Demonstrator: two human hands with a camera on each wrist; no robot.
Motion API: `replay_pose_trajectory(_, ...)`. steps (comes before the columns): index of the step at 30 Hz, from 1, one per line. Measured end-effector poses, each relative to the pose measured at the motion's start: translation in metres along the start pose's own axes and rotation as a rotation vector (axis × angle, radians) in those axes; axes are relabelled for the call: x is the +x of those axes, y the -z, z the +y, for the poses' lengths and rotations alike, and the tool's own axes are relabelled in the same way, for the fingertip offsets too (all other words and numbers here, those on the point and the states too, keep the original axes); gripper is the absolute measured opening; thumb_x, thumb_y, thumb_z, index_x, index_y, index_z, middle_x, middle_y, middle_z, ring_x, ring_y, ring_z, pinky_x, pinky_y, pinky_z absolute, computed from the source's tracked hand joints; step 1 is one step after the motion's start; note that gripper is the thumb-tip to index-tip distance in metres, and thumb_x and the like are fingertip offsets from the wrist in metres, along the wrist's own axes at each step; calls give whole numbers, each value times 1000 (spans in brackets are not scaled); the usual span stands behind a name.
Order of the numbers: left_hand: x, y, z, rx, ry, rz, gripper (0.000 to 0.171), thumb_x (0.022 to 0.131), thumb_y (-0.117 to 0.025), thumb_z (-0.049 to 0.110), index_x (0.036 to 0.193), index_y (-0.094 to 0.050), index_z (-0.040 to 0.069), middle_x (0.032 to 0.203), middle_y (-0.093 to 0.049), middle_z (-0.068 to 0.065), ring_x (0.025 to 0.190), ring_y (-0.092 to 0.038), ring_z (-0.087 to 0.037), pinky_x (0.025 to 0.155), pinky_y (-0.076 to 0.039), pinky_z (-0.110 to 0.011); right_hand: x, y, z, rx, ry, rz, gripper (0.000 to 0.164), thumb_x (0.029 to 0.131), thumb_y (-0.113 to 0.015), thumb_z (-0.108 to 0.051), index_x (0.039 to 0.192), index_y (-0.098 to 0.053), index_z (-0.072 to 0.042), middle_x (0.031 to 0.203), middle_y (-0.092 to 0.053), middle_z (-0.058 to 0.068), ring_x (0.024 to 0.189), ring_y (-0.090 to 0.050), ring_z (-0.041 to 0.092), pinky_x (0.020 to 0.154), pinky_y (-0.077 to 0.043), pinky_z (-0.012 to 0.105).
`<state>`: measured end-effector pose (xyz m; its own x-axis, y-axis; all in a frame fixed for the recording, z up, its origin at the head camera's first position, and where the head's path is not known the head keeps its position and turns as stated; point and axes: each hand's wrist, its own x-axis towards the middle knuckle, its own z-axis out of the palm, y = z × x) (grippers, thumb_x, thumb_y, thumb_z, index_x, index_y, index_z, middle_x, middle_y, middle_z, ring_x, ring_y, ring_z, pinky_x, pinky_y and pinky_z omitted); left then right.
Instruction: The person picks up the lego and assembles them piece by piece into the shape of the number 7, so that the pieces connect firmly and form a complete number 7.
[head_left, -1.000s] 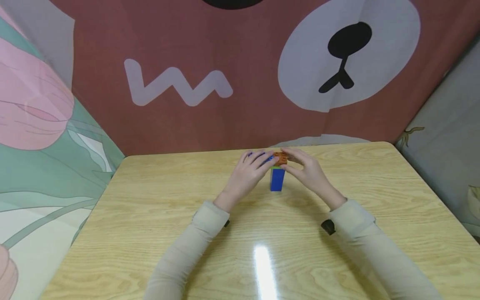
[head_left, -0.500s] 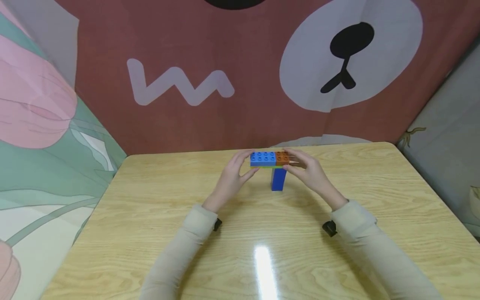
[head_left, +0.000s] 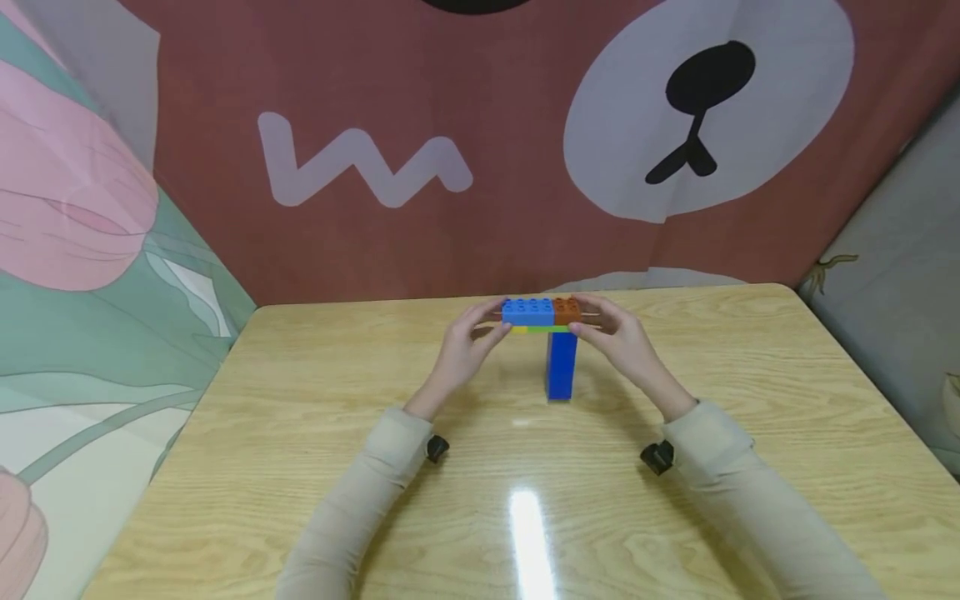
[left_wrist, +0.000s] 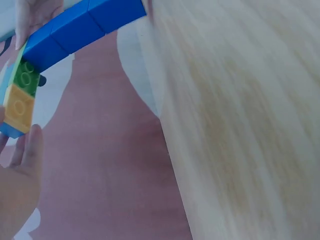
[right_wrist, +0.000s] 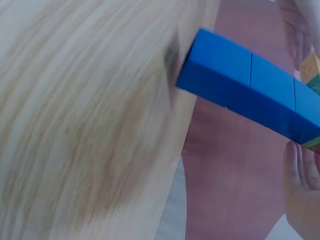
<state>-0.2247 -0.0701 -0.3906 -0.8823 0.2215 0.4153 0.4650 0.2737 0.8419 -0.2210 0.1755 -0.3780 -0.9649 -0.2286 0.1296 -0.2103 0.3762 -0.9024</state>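
A toy-brick assembly is held between both hands. Its top row joins a light blue brick (head_left: 527, 313) to a brown-orange brick (head_left: 567, 312). Beneath that lie a yellow brick (left_wrist: 20, 106) and a green brick (left_wrist: 26, 76), whose hollow undersides show in the left wrist view. From the right end a column (head_left: 561, 367) of dark blue bricks reaches down, its foot close to the tabletop. The left hand (head_left: 462, 344) pinches the light blue end, thumb in front and fingers behind. At the brown-orange end the right hand (head_left: 624, 340) grips in the same way.
A wood-grain table (head_left: 300, 433) lies under the arms, with a light reflection toward its front. A brown cloth backdrop (head_left: 360, 250) with a printed face stands right behind the table's far edge. Dark devices sit under both wrists.
The left hand has shifted left off the top of the bricks to grip their left end. The column's foot has come nearer and lower in the head view; the right hand keeps its hold.
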Motion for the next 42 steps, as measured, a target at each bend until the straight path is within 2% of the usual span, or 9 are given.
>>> replay_pose_trajectory(6, 1, 4, 0, -61, 181, -55, 40, 94, -62, 19, 133, -57, 12, 130, -60, -11, 116, -60, -27, 97, -53, -36, 1, 1, 1, 87, -109, -34, 56, 94, -60, -33, 143, -44, -12, 137, -52, 16, 109, -60, 13, 98, -52, 39)
replay_pose_trajectory(9, 1, 5, -1, -94, 259, -92, 41, 94, -61, 21, 134, -56, 12, 131, -59, -13, 117, -60, -30, 97, -53, -37, 2, -1, 4, 160, -158, -58, 58, 94, -61, -32, 143, -42, -8, 135, -51, 19, 99, -59, 0, 99, -51, 41)
replay_pose_trajectory(12, 0, 7, -1, -119, 335, -133, 43, 95, -59, 21, 136, -53, 11, 134, -57, -15, 118, -59, -32, 97, -53, -37, 4, -4, 7, 228, -193, -84, 59, 94, -61, -29, 143, -41, -4, 137, -48, 24, 96, -59, -4, 99, -51, 38)
replay_pose_trajectory(16, -1, 9, -4, -164, 406, -186, 44, 96, -58, 22, 138, -51, 11, 141, -51, -13, 124, -54, -31, 100, -51, -38, 4, -5, 12, 268, -250, -129, 61, 95, -60, -29, 144, -38, -2, 142, -44, 25, 102, -59, 2, 102, -49, 36)
replay_pose_trajectory(20, -2, 12, -10, -232, 465, -230, 45, 97, -56, 19, 140, -48, 11, 144, -46, -13, 128, -51, -32, 104, -48, -40, 5, -7, 15, 234, -304, -167, 64, 96, -58, -34, 146, -35, -3, 147, -40, 23, 118, -58, 21, 108, -42, 45)
replay_pose_trajectory(24, -2, 15, -15, -265, 521, -254, 45, 98, -54, 16, 142, -46, 10, 144, -46, -15, 125, -54, -34, 106, -46, -40, 6, -11, 19, 215, -325, -190, 64, 96, -56, -35, 147, -33, -3, 149, -38, 23, 131, -47, 35, 109, -41, 46)
replay_pose_trajectory(30, -2, 15, -22, -260, 591, -270, 45, 98, -53, 10, 142, -44, 3, 137, -49, -25, 122, -55, -38, 104, -47, -41, 5, -17, 25, 215, -300, -214, 57, 101, -47, -25, 146, -31, 4, 146, -39, 29, 128, -50, 38, 108, -41, 47)
replay_pose_trajectory(35, -3, 12, -29, -272, 656, -270, 45, 97, -53, 7, 140, -45, -1, 137, -49, -27, 119, -57, -34, 103, -48, -40, 4, -23, 30, 234, -317, -240, 53, 102, -39, -17, 146, -26, 9, 144, -37, 33, 130, -45, 43, 108, -41, 45)
replay_pose_trajectory(42, -3, 8, -35, -248, 781, -243, 44, 96, -55, 9, 139, -48, 2, 134, -54, -24, 120, -58, -34, 97, -52, -35, 4, -29, 34, 280, -379, -286, 54, 106, -29, -23, 148, -19, 8, 150, -28, 31, 138, -34, 42, 112, -37, 46)
